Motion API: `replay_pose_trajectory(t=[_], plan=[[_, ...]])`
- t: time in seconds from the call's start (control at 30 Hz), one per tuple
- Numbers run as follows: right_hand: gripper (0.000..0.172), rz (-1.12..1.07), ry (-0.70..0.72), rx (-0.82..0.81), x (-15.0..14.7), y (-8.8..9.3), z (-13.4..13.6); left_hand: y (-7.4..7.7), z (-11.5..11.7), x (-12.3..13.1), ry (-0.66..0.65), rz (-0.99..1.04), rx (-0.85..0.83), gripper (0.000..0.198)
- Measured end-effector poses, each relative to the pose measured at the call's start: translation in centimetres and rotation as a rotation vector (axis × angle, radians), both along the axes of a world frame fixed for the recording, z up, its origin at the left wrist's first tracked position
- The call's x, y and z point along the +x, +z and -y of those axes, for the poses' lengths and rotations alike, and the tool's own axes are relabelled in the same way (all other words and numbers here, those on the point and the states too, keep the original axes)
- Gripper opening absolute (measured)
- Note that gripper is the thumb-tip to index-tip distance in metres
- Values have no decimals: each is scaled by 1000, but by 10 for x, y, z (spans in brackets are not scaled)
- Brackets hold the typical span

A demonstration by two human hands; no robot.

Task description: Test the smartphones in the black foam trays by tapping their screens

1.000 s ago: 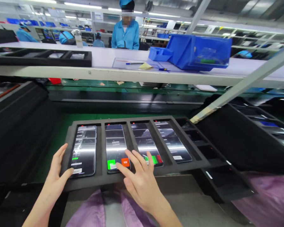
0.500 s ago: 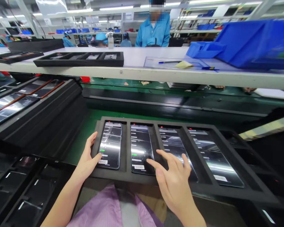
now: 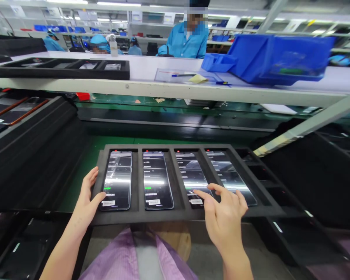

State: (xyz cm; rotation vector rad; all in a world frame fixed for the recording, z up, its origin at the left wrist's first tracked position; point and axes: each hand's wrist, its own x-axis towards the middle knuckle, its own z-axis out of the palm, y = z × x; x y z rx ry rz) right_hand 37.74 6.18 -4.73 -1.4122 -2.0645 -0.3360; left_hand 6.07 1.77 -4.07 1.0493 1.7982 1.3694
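A black foam tray [image 3: 169, 215] lies in front of me, with several phones in its slots. Each lit screen shows a dark list of text, and white labels are visible near the lower ends. My left hand [image 3: 86, 200] grips the tray's left side, its thumb by the lower corner of the leftmost phone [image 3: 119, 175]. Over the third phone [image 3: 192, 171] reaches my right hand [image 3: 224, 216], index fingertip at the lower screen and the other fingers spread. To either side are the second phone [image 3: 156, 175] and the rightmost phone [image 3: 226, 167].
Beyond the tray runs a raised white shelf [image 3: 151, 86] with another black tray [image 3: 61, 72] and blue bins [image 3: 247, 58]. Stacked black trays [image 3: 41, 151] stand at left. A slanted metal bar [image 3: 306, 128] crosses at right. A person in blue [image 3: 186, 39] is behind the shelf.
My right hand has gone from the second phone to the third. The view has turned, so the tray appears farther left. My left hand keeps its place on the tray's side.
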Motion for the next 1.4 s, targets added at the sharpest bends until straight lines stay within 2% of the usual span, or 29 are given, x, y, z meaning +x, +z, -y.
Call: replay_pose_trajectory(t=[0.1,0.37,0.57,0.7,0.93,1.1,1.23,1.3,1.4], plan=[[37,62,-47,-31,9,-1,1,1,-1,0,4,6,-5,63],[47,-119,-346,34,38,0,7,15,0,7,40,5,-73,67],[49,-113,-473,-26,60,-7,3,8,-2,1,45,1,-73,72],[50,-92,-479,-92,63,-9,1,9,-1,3,39,-26,-65,72],[53,-168,-470,59,68,-8,9,17,7,10,11,-18,-100,77],[52,-144,-419,37,69,-8,12,15,8,9,2,-77,-98,85],[47,-98,-367,-50,70,-9,11,17,8,11,8,-55,-97,97],[47,-89,-369,-76,70,-10,11,18,8,11,14,-45,-109,97],[48,-121,-392,-28,70,-9,12,15,8,6,17,-16,-130,95]])
